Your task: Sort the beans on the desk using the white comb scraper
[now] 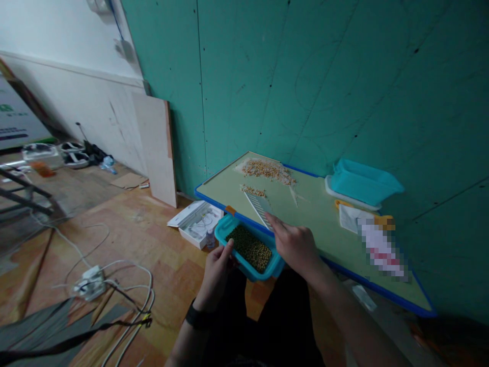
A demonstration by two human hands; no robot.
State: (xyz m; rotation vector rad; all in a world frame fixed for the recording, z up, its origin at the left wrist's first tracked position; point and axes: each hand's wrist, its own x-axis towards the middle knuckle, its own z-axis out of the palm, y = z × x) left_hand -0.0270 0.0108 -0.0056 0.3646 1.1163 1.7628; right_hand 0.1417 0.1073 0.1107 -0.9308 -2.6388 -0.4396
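My left hand is closed on the rim of a turquoise plastic tub, thumb on top. The tub holds dark green beans and pale yellow beans, and sits just under the table's near edge. My right hand grips a flat white striped strip, which slants across the tabletop. Its far end is beside a small line of pale beans. A larger spread of pale beans, with whitish grains among them, lies farther back on the table.
Toward the right of the table stand a turquoise bin and a white-and-orange item, near a pixelated packet. An opened white box is on the floor, left of the tub. Cables and a power strip lie farther left.
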